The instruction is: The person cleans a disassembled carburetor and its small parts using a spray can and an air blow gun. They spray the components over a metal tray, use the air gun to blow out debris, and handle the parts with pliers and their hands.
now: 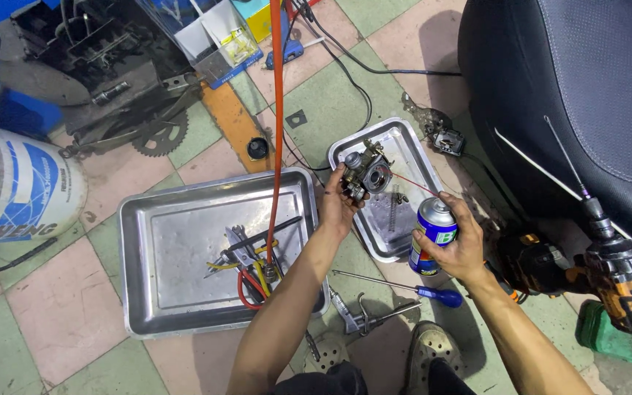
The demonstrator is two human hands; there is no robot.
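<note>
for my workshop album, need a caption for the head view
Left hand holds a small carburetor over a steel tray while the right hand aims a spray can at it.

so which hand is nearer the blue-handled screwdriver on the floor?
Right. The right hand, gripping the spray can, sits just above the screwdriver. The left hand holds the carburetor farther up, over the small tray.

1. Two metal trays: a large one [184,249] and a small one [411,157].
2. One spray can [431,234].
3. One carburetor [365,174].
4. One blue-handled screwdriver [404,287].
5. One spring [394,199].
6. Two power drills [623,285], [532,267].
7. Two hands: left [338,205], right [456,245].
</note>
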